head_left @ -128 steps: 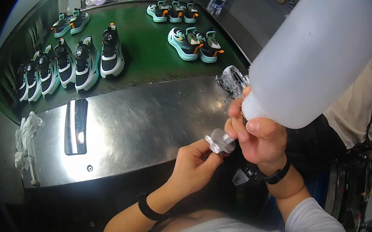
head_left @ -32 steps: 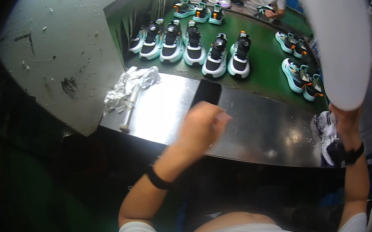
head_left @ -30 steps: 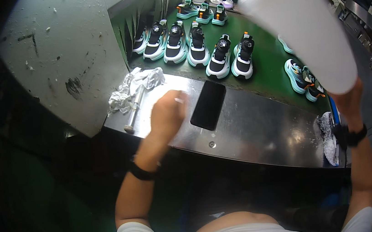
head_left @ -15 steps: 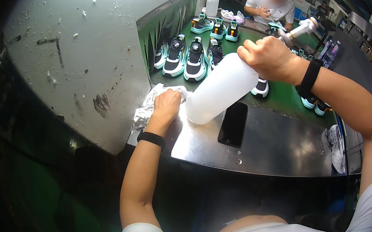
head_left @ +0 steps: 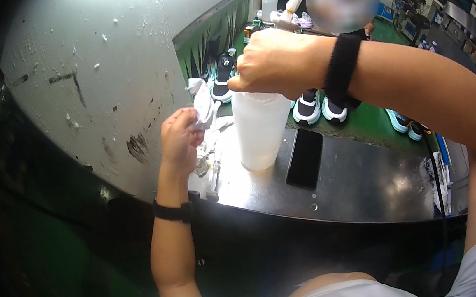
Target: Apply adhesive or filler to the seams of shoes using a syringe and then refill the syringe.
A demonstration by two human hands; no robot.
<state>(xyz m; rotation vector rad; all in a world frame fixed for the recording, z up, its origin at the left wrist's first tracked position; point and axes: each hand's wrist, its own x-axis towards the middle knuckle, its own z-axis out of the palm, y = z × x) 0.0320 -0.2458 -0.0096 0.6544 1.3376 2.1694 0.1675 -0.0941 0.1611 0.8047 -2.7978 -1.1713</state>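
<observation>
My right hand (head_left: 282, 61) is closed at the top of a large translucent white bottle (head_left: 261, 131), which is nearly upright with its base at the steel counter. A white-and-metal rod-like piece (head_left: 295, 0) sticks up beyond this hand; how it joins the bottle is hidden. To the left of the bottle, my left hand (head_left: 179, 134) pinches a crumpled white cloth (head_left: 203, 104), holding it raised. A black phone (head_left: 305, 158) lies on the counter just right of the bottle.
Black, white and teal sneakers (head_left: 307, 109) stand in rows on the green surface behind the bottle. Small metal pieces (head_left: 215, 175) lie beside the left wrist. Another translucent bottle (head_left: 269, 1) stands far back, near a person (head_left: 344, 1). A pale wall panel (head_left: 97, 94) bounds the left.
My right hand and the bottle have moved left, and the bottle has swung from tilted to nearly upright. My left hand has lifted the cloth from the counter, uncovering the small metal pieces.
</observation>
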